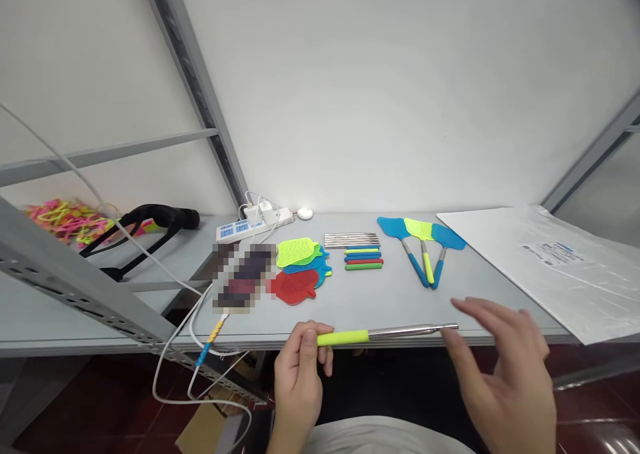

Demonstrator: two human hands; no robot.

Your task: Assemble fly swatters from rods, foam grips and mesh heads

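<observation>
My left hand (301,374) is closed around the yellow-green grip of a fly swatter handle (345,337), whose metal rod points right. By the rod's tip is my right hand (505,367), fingers spread, the thumb close to the metal; whether it touches I cannot tell. On the shelf lie loose swatter heads: yellow-green (296,251), blue (323,265) and red (297,287). Right of them are a row of metal rods (352,241) and several coloured grips (363,257). Three assembled fly swatters (425,254), two blue and one yellow-green, lie fanned out farther right.
A white package (540,261) covers the shelf's right side. To the left are a blurred-out device (245,277), white cables (187,321) and a power strip (255,224). Metal uprights (200,87) frame the shelf; a black headset-like object (150,227) lies beyond the left one.
</observation>
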